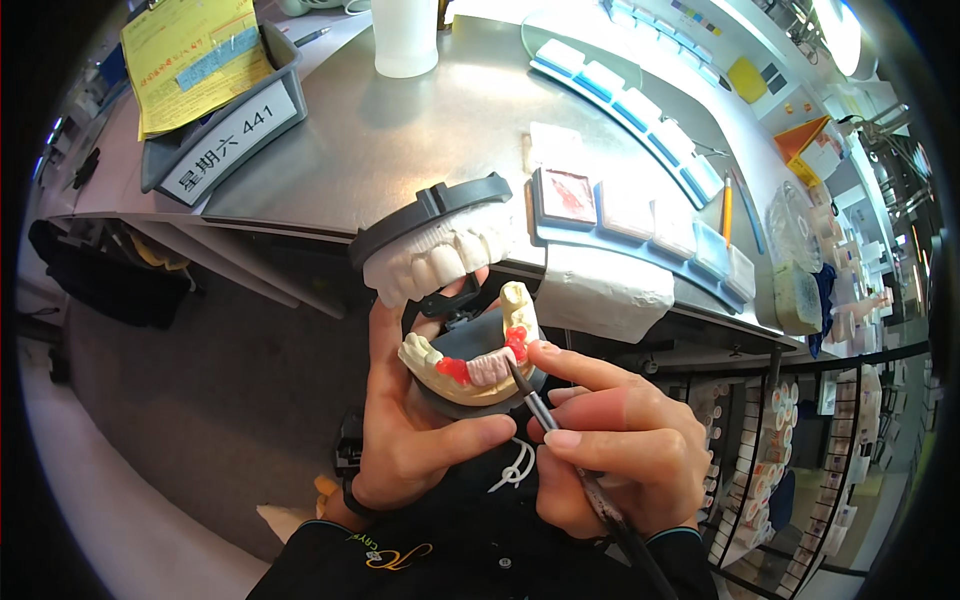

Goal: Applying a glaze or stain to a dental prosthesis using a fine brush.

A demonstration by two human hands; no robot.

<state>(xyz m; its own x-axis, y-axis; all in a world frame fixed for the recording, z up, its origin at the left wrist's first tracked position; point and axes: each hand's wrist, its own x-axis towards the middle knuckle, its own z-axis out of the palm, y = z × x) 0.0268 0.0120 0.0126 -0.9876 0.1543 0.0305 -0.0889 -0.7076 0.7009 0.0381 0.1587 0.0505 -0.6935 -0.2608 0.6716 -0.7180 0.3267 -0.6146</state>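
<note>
Right hand (622, 440) pinches the brush (538, 408), slanting up-left, its tip at the model's (462, 391) pale teeth (489, 369). Left hand (420, 440) clasps the model.

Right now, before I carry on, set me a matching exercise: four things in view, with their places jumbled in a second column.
Things:
1. brush
2. hinged dental model
3. yellow papers
4. white cloth

Places:
A. hanging over the near edge of the metal tabletop
B. gripped in the right hand
C. lying over the grey bin
D. held opened up by the left hand

Pairs: 1-B, 2-D, 3-C, 4-A
</note>
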